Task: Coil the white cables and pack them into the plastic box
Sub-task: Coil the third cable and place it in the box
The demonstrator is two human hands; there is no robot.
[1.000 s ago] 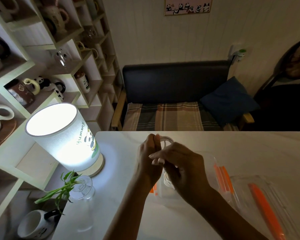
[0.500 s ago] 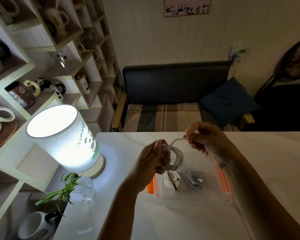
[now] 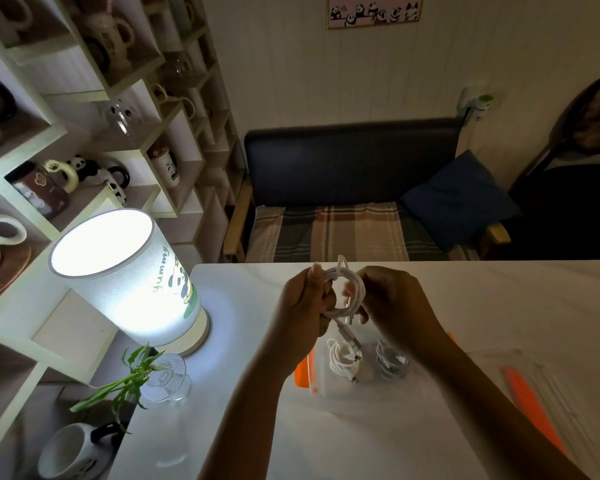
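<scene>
I hold a coiled white cable [image 3: 347,287] above the table, between both hands. My left hand [image 3: 305,304] grips the coil's left side. My right hand [image 3: 392,299] pinches its right side with the fingertips. A plug end hangs down from the coil toward the box. Below my hands stands the clear plastic box [image 3: 368,393] with orange clips. Inside it lie a coiled white cable [image 3: 342,358] on the left and a second, greyer coil [image 3: 390,363] on the right.
A lit table lamp [image 3: 125,271] stands at the table's left corner. A glass vase with a green plant [image 3: 163,379] sits before it, a mug [image 3: 70,452] lower left. The box lid [image 3: 534,403] with an orange clip lies right. Shelves with mugs fill the left.
My right hand had pulled the cable's end out to the right; it has now come back to the coil and holds its right side. The left hand kept its grip.
</scene>
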